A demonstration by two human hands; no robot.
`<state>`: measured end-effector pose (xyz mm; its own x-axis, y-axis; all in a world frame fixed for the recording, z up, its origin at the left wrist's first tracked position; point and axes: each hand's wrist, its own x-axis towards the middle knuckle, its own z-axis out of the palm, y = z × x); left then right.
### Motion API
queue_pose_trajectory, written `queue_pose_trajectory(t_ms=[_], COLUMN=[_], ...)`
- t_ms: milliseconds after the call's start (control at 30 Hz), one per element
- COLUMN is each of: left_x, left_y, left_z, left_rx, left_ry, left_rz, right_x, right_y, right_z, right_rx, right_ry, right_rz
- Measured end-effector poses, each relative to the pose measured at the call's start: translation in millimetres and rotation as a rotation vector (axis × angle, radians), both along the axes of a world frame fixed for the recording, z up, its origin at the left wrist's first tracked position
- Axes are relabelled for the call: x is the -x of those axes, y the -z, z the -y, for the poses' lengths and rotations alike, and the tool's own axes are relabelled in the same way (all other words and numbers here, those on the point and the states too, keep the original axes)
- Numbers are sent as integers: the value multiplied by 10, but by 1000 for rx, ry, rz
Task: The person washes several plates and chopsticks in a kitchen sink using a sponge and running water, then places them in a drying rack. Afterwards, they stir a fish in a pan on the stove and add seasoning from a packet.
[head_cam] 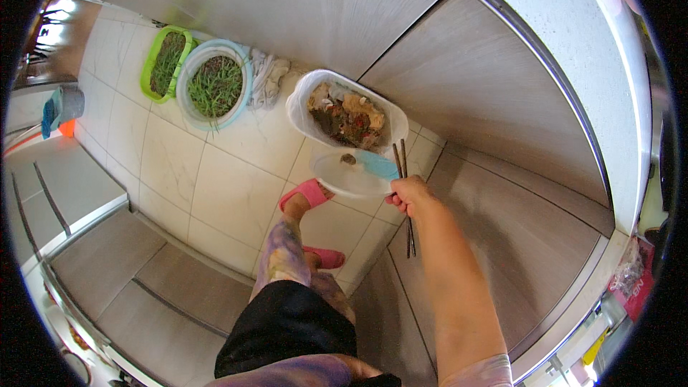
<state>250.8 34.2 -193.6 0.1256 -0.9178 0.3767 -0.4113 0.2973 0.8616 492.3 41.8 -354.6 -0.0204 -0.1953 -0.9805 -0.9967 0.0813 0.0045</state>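
My right hand (409, 196) is closed around a pair of dark chopsticks (399, 158) and the rim of a translucent oval plastic container (349, 174). A small brown clump (348, 159) lies in that container, and a blue patch shows at its right end. Just beyond it stands a white waste bin (306, 126) with a plastic liner, holding food scraps (349, 118) and crumpled brown paper-like pieces. The held container is tilted beside the bin's near rim. My left hand is out of view.
A round light-blue tub (248, 72) and a green planter (145, 83) with grass-like plants stand on the tiled floor, beside a grey cloth (264, 78). Cabinet fronts (484, 64) rise behind the bin and at right. My feet, in pink slippers (307, 195), are near the container.
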Motion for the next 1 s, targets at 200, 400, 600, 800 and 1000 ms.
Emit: queue_pose_trajectory(t_ms=[200,400,600,800,1000], left_x=[-63,-86,-99,-41,138], left_y=[72,104,69,-97,-499], left_z=[-21,-24,-52,-153,-378], left_rx=[-23,-50,-83,-139,-217], left_ry=[-14,-28,-41,-41,-71], left_rz=[-8,-25,-28,-36,-188], right_x=[77,99,120,187,408], right_y=[111,12,-198,-871,-1878], right_z=[95,4,5,-40,-52], right_rx=[43,-11,-55,-72,-87], right_ry=[237,61,164,125,-236], right_rz=[60,18,145,266,488])
